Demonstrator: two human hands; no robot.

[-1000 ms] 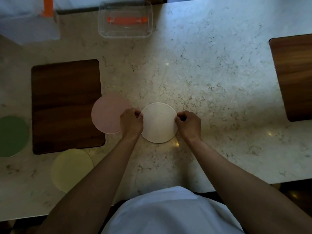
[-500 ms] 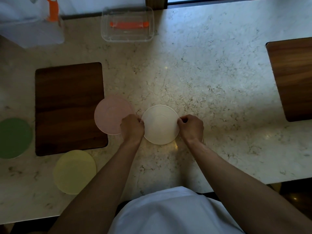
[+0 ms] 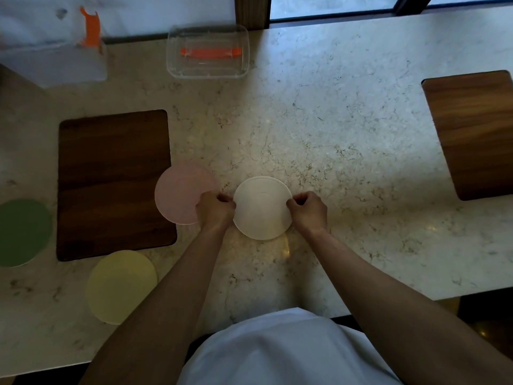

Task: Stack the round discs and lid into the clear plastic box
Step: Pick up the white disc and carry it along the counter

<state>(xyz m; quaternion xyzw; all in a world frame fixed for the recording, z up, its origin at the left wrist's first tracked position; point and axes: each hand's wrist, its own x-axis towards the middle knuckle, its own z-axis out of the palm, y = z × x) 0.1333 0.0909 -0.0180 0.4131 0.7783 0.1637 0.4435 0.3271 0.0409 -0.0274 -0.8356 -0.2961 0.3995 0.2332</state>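
Nothing has gone into the clear box point(image 3: 207, 52) at the counter's point(image 3: 333, 134) far edge yet. Green point(image 3: 23, 232), yellow point(image 3: 120, 286) and pink point(image 3: 180, 191) discs lie scattered. Left hand point(image 3: 215, 211) and right hand point(image 3: 308, 209) pinch the white lid's point(image 3: 262, 208) opposite edges.

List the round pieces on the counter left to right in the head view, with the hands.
Green disc → yellow disc → pink disc → left hand → white lid → right hand. Both hands pinch the lid's edges.
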